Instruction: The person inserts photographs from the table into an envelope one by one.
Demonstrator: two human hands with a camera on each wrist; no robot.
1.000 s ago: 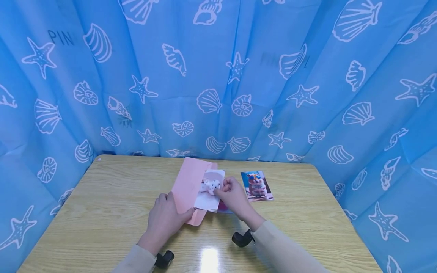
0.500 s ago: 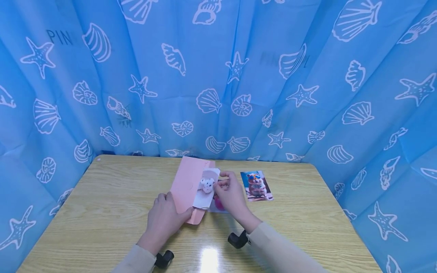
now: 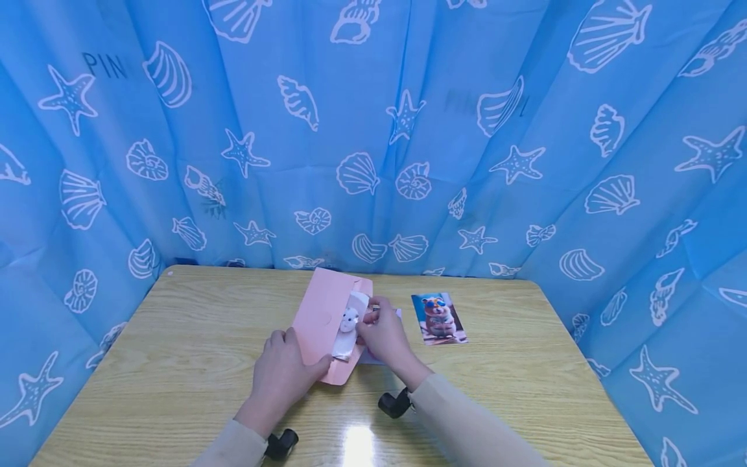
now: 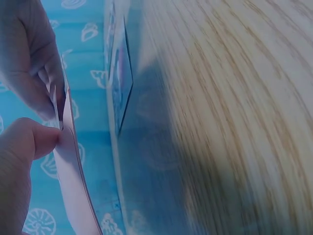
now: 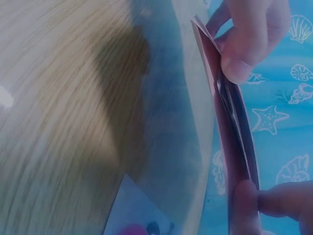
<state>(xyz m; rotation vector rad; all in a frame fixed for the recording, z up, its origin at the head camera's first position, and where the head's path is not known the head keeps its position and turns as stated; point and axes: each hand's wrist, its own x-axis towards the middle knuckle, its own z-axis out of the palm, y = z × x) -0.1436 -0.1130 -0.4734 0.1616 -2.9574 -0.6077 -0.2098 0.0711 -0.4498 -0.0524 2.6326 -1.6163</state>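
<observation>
My left hand (image 3: 284, 366) grips the lower left part of a pink envelope (image 3: 323, 305), thumb at its open side. A photo of a white, dark-spotted animal (image 3: 348, 324) sits mostly inside the envelope, only a strip of it showing. My right hand (image 3: 386, 334) pinches the photo's outer edge between thumb and fingers at the opening. From the right wrist, the envelope's mouth (image 5: 225, 112) gapes, with the photo's edge between its two sides. Another photo (image 3: 370, 358) lies on the table below, largely hidden by the right hand and the envelope.
A photo of a hamster in sunglasses (image 3: 439, 318) lies to the right on the wooden table (image 3: 175, 363). Behind the table hangs a blue curtain (image 3: 373, 130) with white shells and starfish. A black wrist mount (image 3: 394, 403) hangs under the right forearm.
The right hand has moved left, sliding the spotted-animal photo deeper into the envelope, so less of it shows. The left hand has kept its grip in nearly the same place.
</observation>
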